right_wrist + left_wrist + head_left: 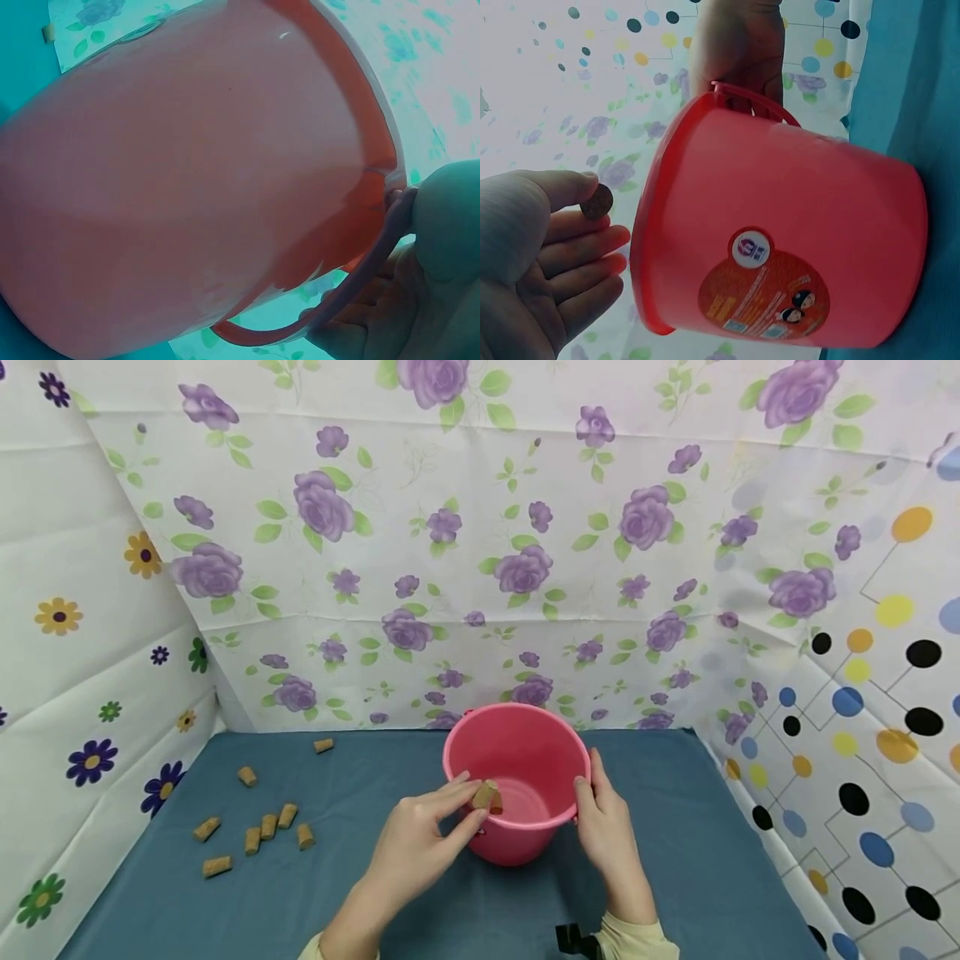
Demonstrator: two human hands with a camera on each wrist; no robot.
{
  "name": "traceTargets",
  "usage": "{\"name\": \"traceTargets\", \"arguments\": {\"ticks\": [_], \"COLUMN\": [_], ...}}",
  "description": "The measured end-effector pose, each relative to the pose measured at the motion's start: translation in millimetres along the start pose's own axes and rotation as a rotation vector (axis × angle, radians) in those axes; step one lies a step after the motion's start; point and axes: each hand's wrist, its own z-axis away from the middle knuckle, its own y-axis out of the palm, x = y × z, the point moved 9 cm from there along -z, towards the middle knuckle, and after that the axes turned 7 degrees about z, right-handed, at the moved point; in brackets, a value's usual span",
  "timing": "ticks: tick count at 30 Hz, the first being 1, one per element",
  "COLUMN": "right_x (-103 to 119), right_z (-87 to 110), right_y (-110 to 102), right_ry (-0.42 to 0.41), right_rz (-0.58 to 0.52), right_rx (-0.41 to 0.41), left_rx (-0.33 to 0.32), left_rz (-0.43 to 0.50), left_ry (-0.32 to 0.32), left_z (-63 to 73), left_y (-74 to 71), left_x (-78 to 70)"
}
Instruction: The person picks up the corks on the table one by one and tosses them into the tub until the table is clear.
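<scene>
A pink bucket (510,843) stands upright on the blue cloth, its mouth tipped a little toward me in the head view. At the near left of its rim my left hand (420,835) pinches a cork (483,796) between thumb and fingers. That cork's round end (597,202) shows in the left wrist view, just outside the bucket's rim. A darker brown patch shows beside the cork in the head view; I cannot tell whether it is a second cork. My right hand (609,827) grips the bucket's right side at the rim, by the looped handle (360,277).
Several loose corks (268,827) lie scattered on the left of the blue cloth (360,893), one cork (323,746) near the back edge. Flowered sheeting (465,568) hangs behind, and a dotted sheet (855,743) borders the right side.
</scene>
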Motion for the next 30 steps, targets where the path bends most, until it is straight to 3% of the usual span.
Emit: {"name": "traceTargets", "arguments": {"ticks": [30], "right_x": [-2], "right_z": [-1.4], "right_y": [1], "right_ry": [0.015], "right_rz": [0.003], "right_rx": [-0.010], "left_rx": [0.025], "left_rz": [-0.134], "left_ry": [0.008], "left_z": [-29.7], "left_y": [27.5], "left_x": [-9.4]}}
